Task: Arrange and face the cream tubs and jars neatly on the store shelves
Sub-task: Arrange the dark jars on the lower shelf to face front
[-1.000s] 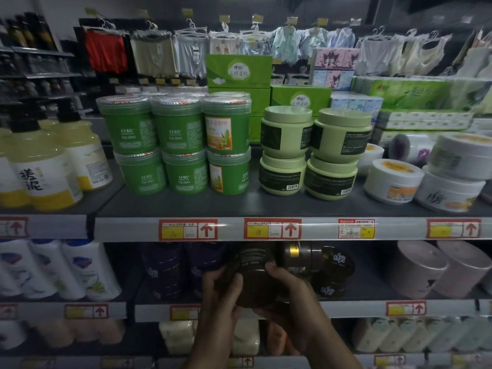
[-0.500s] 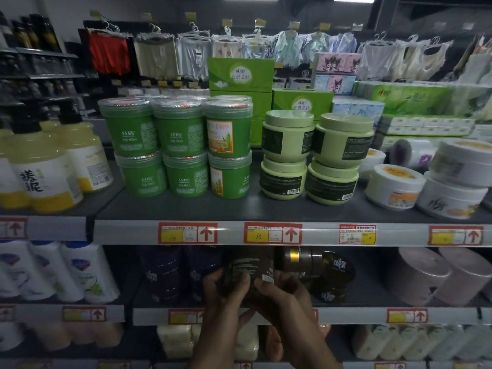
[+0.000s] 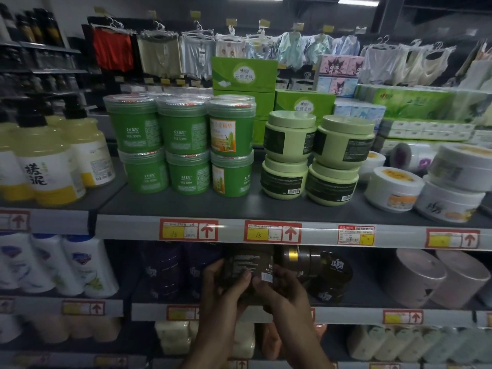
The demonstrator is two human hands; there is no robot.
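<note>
— Top shelf (image 3: pixel 186 206), left to right?

— Grey board. Yellow pump bottles (image 3: pixel 45 166), black heads. Green tubs (image 3: pixel 181 139), clear lids, three columns stacked two high, the right-hand column showing an orange label. Pale green jars (image 3: pixel 290 145), dark labels, two columns stacked two high. White tubs (image 3: pixel 394 187), orange print, some stacked, at the far right.

— Shelf edge?

— Pale rail with red price tags (image 3: pixel 271 232), each with a yellow field and an upward arrow.

— Behind the top shelf?

— Green tissue boxes (image 3: pixel 243 74), stacked. Wrapped paper rolls (image 3: pixel 415 102) to the right. Above them, a row of garments (image 3: pixel 159 53) on white hangers against a dark wall. Ceiling strip lights at the top edge.

— Middle shelf?

— White bottles (image 3: pixel 80 265), blue caps, at the left. Purple jars (image 3: pixel 162 267), in shadow. Brown jars (image 3: pixel 327 270), one with a gold band. Mauve tubs (image 3: pixel 415 278) at the right.

— Item in hand?

— One dark jar (image 3: pixel 247 265), printed label facing out, held at the front of the middle shelf just under the rail, between the purple jars and the brown jars. Left hand (image 3: pixel 223 288) wraps its left side, thumb across the front. Right hand (image 3: pixel 282 294) wraps its right side, thumb on the lower front. Both clamped on it.

— Bottom shelf?

— Pale wrapped packs (image 3: pixel 170 339), blurred; contents not legible
</note>
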